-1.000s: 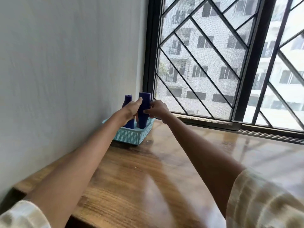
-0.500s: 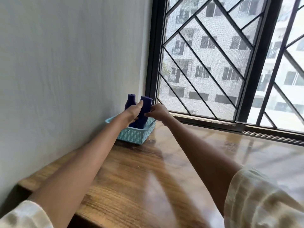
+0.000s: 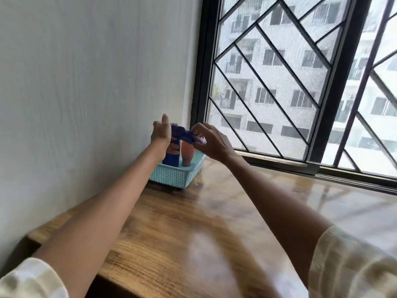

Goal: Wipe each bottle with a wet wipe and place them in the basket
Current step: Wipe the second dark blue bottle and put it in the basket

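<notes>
Head view: both arms reach out to the basket [image 3: 176, 176], which sits on the counter [image 3: 214, 222] in the corner by the wall [image 3: 86, 82] & window [image 3: 300, 82].

Left hand [image 3: 160, 134] is up beside the blue bottle [image 3: 171, 154]; thumb points up, palm side faces the bottle. Whether its fingers wrap the bottle can't be told, since they're hidden behind the hand. Prob. it steadies the bottle upright so it won't tip in the shallow basket.

Right hand [image 3: 211, 140] has fingers curled, tips pinching a purple-blue item [image 3: 187, 136] that spans from them across to the left hand's thumb side, above the bottles. It's blurred; could be a third bottle lying sideways or a wipe, can't say which. Held high & level, likely so it clears the bottle tops before going down.

Below the right fingers an orange-pink bottle [image 3: 188, 154] stands in the basket, just beside the blue one, both upright. Judging by that, at least 2 bottles are already in place, and the task is prob. near its end.

Labels: the blue bottle shows orange marks on its front, but no word or brand is legible. Nothing readable elsewhere.
</notes>
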Demonstrator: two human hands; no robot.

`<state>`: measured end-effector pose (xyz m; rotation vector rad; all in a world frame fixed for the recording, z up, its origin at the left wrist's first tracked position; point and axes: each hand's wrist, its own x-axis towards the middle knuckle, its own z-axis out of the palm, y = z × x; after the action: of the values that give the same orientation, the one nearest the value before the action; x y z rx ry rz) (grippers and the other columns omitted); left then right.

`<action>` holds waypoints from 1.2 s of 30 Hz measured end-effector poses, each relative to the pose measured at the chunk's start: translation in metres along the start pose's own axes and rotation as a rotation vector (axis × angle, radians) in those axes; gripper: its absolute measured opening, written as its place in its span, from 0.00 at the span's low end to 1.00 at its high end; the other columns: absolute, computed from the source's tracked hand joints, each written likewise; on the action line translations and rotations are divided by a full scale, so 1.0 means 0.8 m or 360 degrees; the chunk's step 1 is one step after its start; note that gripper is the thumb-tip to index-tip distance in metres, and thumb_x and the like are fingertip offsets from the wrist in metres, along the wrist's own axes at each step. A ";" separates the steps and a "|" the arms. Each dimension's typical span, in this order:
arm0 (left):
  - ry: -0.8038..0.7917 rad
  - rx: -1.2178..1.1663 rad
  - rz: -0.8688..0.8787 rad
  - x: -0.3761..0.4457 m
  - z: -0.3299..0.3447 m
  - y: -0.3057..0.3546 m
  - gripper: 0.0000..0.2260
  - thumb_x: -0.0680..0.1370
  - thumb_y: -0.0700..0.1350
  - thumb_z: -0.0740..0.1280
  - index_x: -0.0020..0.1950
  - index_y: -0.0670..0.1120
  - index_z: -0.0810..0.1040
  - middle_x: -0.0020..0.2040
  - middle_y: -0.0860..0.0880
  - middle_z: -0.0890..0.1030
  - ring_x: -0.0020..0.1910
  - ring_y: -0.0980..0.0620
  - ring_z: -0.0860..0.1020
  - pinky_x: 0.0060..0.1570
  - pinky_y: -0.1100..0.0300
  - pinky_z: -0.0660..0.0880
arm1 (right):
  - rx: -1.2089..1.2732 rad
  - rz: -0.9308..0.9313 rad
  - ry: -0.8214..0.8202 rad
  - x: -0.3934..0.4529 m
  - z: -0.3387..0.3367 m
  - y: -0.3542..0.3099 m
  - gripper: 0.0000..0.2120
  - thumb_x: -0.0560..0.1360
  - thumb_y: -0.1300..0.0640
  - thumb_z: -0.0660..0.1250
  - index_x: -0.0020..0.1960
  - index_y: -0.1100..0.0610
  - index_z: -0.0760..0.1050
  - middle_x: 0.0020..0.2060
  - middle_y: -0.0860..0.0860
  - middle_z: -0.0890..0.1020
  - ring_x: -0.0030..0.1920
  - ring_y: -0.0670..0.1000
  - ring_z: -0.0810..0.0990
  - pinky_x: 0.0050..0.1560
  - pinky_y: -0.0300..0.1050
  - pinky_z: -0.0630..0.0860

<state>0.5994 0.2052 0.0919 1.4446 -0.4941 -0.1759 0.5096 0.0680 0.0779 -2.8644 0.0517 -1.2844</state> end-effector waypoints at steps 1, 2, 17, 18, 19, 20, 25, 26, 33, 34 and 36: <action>-0.0168 -0.0010 -0.0142 -0.005 -0.004 0.004 0.21 0.81 0.58 0.50 0.56 0.43 0.70 0.50 0.39 0.79 0.41 0.42 0.79 0.42 0.48 0.80 | -0.0069 -0.0088 0.0054 -0.003 -0.001 0.000 0.14 0.71 0.53 0.69 0.55 0.54 0.73 0.49 0.52 0.78 0.49 0.52 0.77 0.36 0.50 0.78; -0.0325 0.0009 -0.0247 -0.009 -0.007 0.005 0.21 0.81 0.60 0.52 0.55 0.43 0.72 0.47 0.39 0.79 0.39 0.44 0.78 0.37 0.53 0.80 | -0.0125 -0.0164 0.0093 -0.006 -0.002 0.001 0.14 0.72 0.54 0.69 0.56 0.54 0.73 0.49 0.52 0.78 0.48 0.52 0.77 0.35 0.49 0.78; -0.0527 0.0298 0.0103 -0.020 0.006 -0.009 0.15 0.76 0.36 0.67 0.62 0.38 0.70 0.52 0.43 0.75 0.50 0.46 0.76 0.40 0.58 0.75 | 0.1521 0.1153 0.0101 0.011 -0.001 -0.021 0.12 0.74 0.58 0.69 0.54 0.62 0.74 0.49 0.60 0.81 0.44 0.57 0.82 0.44 0.47 0.81; -0.0530 0.0378 0.0122 -0.021 0.007 -0.010 0.16 0.76 0.36 0.67 0.63 0.38 0.70 0.52 0.44 0.75 0.51 0.47 0.75 0.42 0.57 0.75 | 0.1404 0.1150 0.0122 0.013 0.002 -0.019 0.13 0.73 0.58 0.70 0.55 0.61 0.75 0.50 0.60 0.81 0.46 0.57 0.82 0.43 0.47 0.81; -0.0534 0.0466 0.0131 -0.021 0.008 -0.011 0.15 0.77 0.36 0.66 0.63 0.38 0.71 0.52 0.44 0.74 0.51 0.47 0.74 0.45 0.56 0.74 | 0.1300 0.1141 0.0136 0.015 0.004 -0.016 0.15 0.72 0.59 0.71 0.57 0.61 0.74 0.51 0.59 0.81 0.47 0.57 0.82 0.44 0.49 0.81; -0.0536 0.0544 0.0132 -0.021 0.009 -0.013 0.13 0.77 0.37 0.65 0.62 0.38 0.72 0.51 0.45 0.74 0.51 0.47 0.73 0.47 0.54 0.73 | 0.1205 0.1118 0.0143 0.018 0.007 -0.015 0.17 0.71 0.59 0.71 0.59 0.60 0.74 0.52 0.58 0.81 0.48 0.56 0.82 0.46 0.50 0.81; -0.0491 0.0536 0.0082 -0.020 0.013 -0.020 0.10 0.81 0.44 0.58 0.57 0.41 0.74 0.50 0.43 0.75 0.49 0.46 0.73 0.50 0.53 0.71 | 0.0713 0.0963 0.0018 0.024 0.018 -0.014 0.21 0.71 0.57 0.71 0.61 0.59 0.69 0.53 0.56 0.80 0.51 0.55 0.79 0.54 0.52 0.76; -0.0487 0.0506 0.0059 -0.020 0.014 -0.020 0.13 0.82 0.46 0.56 0.59 0.40 0.73 0.51 0.42 0.75 0.49 0.46 0.74 0.51 0.53 0.72 | 0.0676 0.0960 -0.0029 0.024 0.021 -0.014 0.22 0.71 0.56 0.72 0.61 0.60 0.69 0.53 0.56 0.80 0.51 0.55 0.79 0.54 0.52 0.76; -0.0493 0.0446 -0.0108 -0.016 0.017 -0.027 0.22 0.83 0.54 0.51 0.66 0.39 0.69 0.54 0.41 0.74 0.52 0.43 0.74 0.54 0.49 0.72 | 0.0549 0.0927 -0.0281 0.017 0.034 -0.008 0.23 0.71 0.54 0.72 0.62 0.60 0.70 0.56 0.55 0.79 0.54 0.54 0.78 0.55 0.51 0.75; -0.0495 0.0446 -0.0108 -0.015 0.017 -0.028 0.22 0.83 0.54 0.51 0.65 0.39 0.69 0.54 0.41 0.74 0.52 0.43 0.74 0.55 0.50 0.72 | 0.0533 0.0914 -0.0296 0.016 0.034 -0.007 0.23 0.71 0.55 0.72 0.62 0.60 0.70 0.56 0.55 0.79 0.55 0.54 0.77 0.54 0.49 0.74; -0.0495 0.0438 -0.0112 -0.013 0.018 -0.028 0.22 0.83 0.54 0.51 0.64 0.39 0.71 0.54 0.40 0.75 0.51 0.43 0.74 0.56 0.50 0.72 | 0.0507 0.0905 -0.0318 0.013 0.035 -0.005 0.24 0.71 0.55 0.73 0.63 0.61 0.70 0.57 0.56 0.79 0.56 0.54 0.77 0.52 0.47 0.73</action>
<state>0.5880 0.1936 0.0680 1.7149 -0.7428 -0.4055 0.5374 0.0712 0.0673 -2.4257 0.5577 -0.8088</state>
